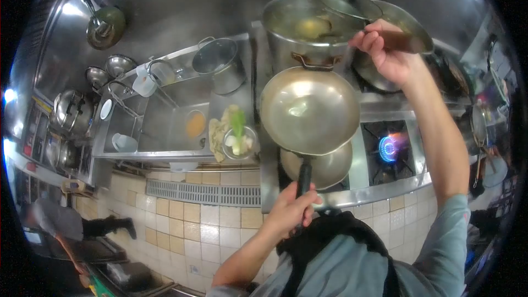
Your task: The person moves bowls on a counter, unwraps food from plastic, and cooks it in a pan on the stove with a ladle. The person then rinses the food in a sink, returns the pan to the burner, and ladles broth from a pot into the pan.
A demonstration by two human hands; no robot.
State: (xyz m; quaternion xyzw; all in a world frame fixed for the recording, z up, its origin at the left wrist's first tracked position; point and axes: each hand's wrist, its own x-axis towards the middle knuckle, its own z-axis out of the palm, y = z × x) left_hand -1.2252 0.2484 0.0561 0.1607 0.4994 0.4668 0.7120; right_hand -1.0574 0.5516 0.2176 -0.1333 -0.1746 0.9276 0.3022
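Note:
My left hand (291, 209) is closed around the black handle (304, 179) of a wide metal frying pan (311, 107). A little clear liquid glints in the pan, which is held above another pan (324, 168) on the stove. My right hand (385, 55) is raised beside a large stock pot (283, 44), its fingers closed on the brown handle of a ladle (404, 42). The ladle's head appears to be over or in the yellowish liquid of the pot, but steam and blur obscure it.
A lit burner (388, 148) burns blue to the right. A dark lid (350, 4) rests across the pots behind. Left are a bowl of vegetables (240, 142), a deep pot (220, 66) and a sink (170, 124). Another person (60, 223) is at lower left.

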